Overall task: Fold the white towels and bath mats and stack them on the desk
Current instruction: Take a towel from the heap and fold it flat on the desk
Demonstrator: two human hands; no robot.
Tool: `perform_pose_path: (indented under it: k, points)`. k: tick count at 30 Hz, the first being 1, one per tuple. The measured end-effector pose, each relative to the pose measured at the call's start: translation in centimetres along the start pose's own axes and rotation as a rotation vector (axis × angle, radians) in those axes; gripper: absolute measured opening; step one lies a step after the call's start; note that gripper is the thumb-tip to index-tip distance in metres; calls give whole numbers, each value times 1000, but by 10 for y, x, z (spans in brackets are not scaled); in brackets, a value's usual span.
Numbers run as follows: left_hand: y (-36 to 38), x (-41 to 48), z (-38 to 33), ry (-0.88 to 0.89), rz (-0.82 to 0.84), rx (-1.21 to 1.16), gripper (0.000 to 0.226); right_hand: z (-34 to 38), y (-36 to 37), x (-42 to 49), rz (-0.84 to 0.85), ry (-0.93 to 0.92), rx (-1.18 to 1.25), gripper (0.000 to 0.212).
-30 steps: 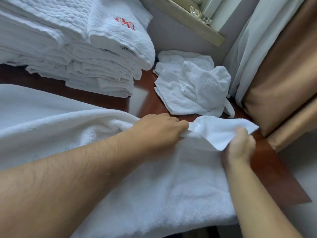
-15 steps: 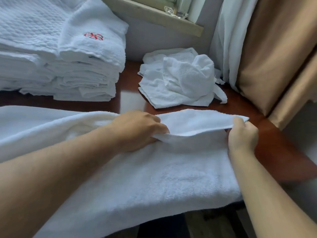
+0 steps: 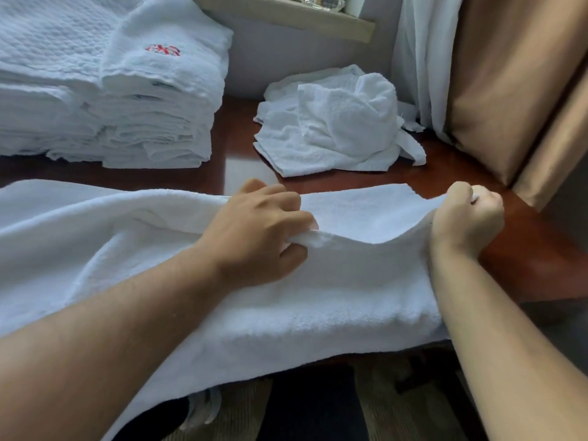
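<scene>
Head camera is looking down at a wide white towel [image 3: 318, 297] lying across the near edge of the dark wooden desk [image 3: 525, 249]. The left hand [image 3: 261, 233] is pinching a fold of the towel, fingers curled round the cloth. The right hand [image 3: 467, 214] is gripping the towel's far right corner in a closed fist, lifting that edge slightly off the desk. A tall stack of folded towels [image 3: 127, 106] is sitting at the back left, one showing a red mark. A crumpled pile of towels [image 3: 337, 125] is lying at the back, beside a white curtain [image 3: 420, 58] and a tan drape [image 3: 509, 84].
</scene>
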State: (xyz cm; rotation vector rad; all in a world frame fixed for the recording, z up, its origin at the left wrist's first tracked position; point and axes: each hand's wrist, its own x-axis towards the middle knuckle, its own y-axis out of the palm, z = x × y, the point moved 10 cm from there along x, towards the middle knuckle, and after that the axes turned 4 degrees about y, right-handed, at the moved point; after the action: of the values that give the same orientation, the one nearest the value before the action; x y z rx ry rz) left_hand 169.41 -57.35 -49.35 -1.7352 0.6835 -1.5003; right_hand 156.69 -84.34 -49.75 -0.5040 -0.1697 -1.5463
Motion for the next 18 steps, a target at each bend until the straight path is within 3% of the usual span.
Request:
perform_pose_path:
  k: [5,9,12,14,16,18]
  points:
    - [2,-1,3,-36,26,38,16,-4,3,-2,56,41,-9,20]
    - [4,0,3,-36,45,52,13,1,-11,-5,-58,46,58,16]
    - [4,0,2,-27,53,72,9,36,-27,-9,-147,-223,-54,32]
    - [5,0,1,-21,59,73,8,65,-8,-9,51,-397,-68,29]
    - [6,1,2,-22,73,69,8,71,38,-16,399,-366,-234,27]
    - [9,0,3,-28,106,71,11,45,83,-39,716,-290,-569,40]
